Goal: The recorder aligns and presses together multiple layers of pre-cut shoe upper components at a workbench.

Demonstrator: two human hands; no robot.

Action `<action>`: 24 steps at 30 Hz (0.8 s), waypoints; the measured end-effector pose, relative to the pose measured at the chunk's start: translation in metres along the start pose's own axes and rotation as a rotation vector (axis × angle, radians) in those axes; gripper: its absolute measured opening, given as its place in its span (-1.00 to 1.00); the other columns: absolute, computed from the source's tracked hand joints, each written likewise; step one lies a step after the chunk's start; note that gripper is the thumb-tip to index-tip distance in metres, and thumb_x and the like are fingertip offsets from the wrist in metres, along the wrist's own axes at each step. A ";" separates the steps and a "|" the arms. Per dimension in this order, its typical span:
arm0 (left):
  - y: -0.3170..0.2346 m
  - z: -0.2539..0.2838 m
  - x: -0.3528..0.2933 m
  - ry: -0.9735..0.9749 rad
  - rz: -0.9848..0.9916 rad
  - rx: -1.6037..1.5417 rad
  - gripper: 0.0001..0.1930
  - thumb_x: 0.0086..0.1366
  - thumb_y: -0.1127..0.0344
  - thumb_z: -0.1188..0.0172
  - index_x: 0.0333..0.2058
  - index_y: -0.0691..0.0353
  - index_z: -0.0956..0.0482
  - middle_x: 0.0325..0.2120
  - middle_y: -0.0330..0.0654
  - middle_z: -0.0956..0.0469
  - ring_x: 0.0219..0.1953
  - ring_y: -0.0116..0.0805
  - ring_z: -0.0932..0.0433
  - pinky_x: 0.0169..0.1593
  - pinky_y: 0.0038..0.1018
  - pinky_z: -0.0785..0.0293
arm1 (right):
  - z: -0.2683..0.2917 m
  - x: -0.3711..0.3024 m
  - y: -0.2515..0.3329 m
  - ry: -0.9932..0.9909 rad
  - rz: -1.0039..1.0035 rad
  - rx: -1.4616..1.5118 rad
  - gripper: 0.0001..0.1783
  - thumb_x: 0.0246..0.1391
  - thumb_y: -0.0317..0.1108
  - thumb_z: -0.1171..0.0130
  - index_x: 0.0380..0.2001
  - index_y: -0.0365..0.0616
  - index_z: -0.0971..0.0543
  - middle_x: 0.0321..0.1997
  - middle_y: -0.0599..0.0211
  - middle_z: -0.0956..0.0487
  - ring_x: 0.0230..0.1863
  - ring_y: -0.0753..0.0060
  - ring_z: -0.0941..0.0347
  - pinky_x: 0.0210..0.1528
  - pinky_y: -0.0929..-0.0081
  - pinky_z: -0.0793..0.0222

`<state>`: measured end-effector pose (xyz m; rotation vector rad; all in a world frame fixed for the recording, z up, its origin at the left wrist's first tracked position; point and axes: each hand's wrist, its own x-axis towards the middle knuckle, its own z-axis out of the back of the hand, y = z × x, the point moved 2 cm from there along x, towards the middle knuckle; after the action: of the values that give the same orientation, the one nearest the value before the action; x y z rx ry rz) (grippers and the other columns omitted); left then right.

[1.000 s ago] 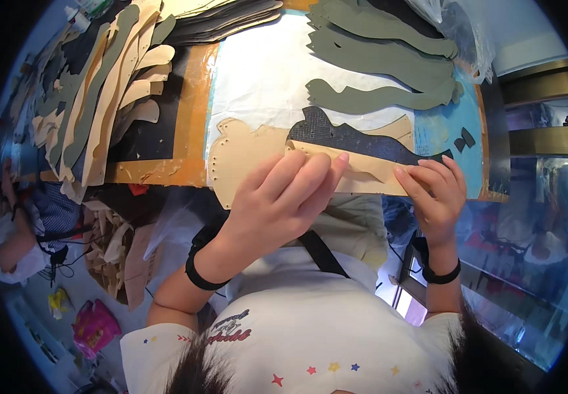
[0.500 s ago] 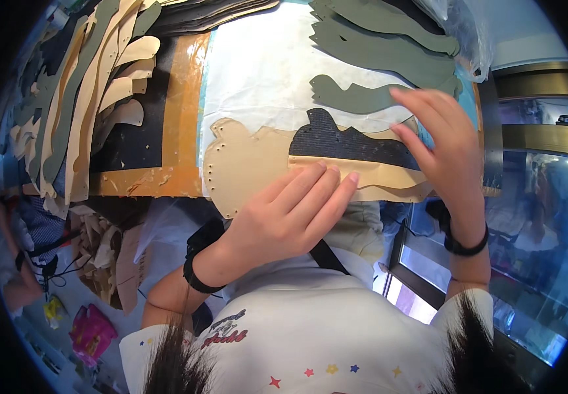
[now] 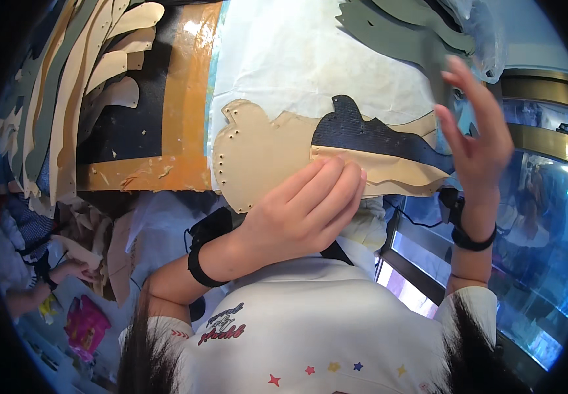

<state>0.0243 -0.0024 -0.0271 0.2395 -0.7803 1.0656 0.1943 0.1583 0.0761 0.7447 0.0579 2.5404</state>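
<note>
A broad tan leather-like piece with small holes along its edges lies at the near edge of the work table. On its right part rests a dark ribbed piece, with a tan paper-like strip along its near side. My left hand has its fingers pressed together on the near edge of this strip, fingertips closed on it. My right hand is raised at the right, thumb and fingers apart and slightly blurred. Behind its fingertips shows a blurred grey-green piece; I see no grip on it.
Grey-green cut pieces are stacked at the far right beside clear plastic. Tan and green strips pile up at the left. White sheeting covers the table's middle. Another person's hand holds a tan piece at lower left.
The small grey-green piece has left its spot behind the dark piece. My right hand has moved right and its fingers have spread. My left hand stays on the tan strip. The view has shifted slightly.
</note>
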 end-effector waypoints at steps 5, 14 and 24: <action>0.001 0.000 0.004 -0.048 0.027 -0.015 -0.75 0.18 0.34 -0.35 -0.14 0.17 -0.74 -0.09 -0.21 -0.63 -0.03 -0.29 -0.64 -0.03 -0.42 -0.65 | 0.030 -0.010 0.048 0.047 0.008 -0.215 -0.52 -0.07 -0.59 -0.44 -0.01 -0.04 -0.77 -0.03 0.20 -0.65 -0.05 0.22 -0.62 -0.03 0.37 -0.59; 0.002 0.002 0.004 -0.002 0.077 -0.047 -0.77 0.22 0.28 -0.33 -0.15 0.16 -0.74 -0.09 -0.21 -0.66 -0.07 -0.28 -0.64 -0.05 -0.44 -0.65 | -0.006 -0.034 0.048 0.249 -0.053 -0.100 -0.49 -0.17 -0.49 -0.44 -0.02 -0.03 -0.78 -0.07 0.23 -0.59 -0.08 0.14 -0.58 -0.07 0.25 -0.53; 0.003 0.003 0.005 0.066 0.108 -0.063 -0.78 0.24 0.23 -0.27 -0.17 0.11 -0.73 -0.07 -0.19 -0.67 -0.10 -0.30 -0.64 -0.02 -0.48 -0.63 | -0.020 -0.039 0.040 0.281 -0.117 -0.053 -0.49 -0.16 -0.48 -0.46 -0.02 0.01 -0.78 -0.07 0.24 -0.59 -0.09 0.15 -0.57 -0.08 0.26 -0.51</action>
<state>0.0214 0.0013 -0.0219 0.1090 -0.7727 1.1429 0.1951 0.1064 0.0466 0.3494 0.1235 2.5056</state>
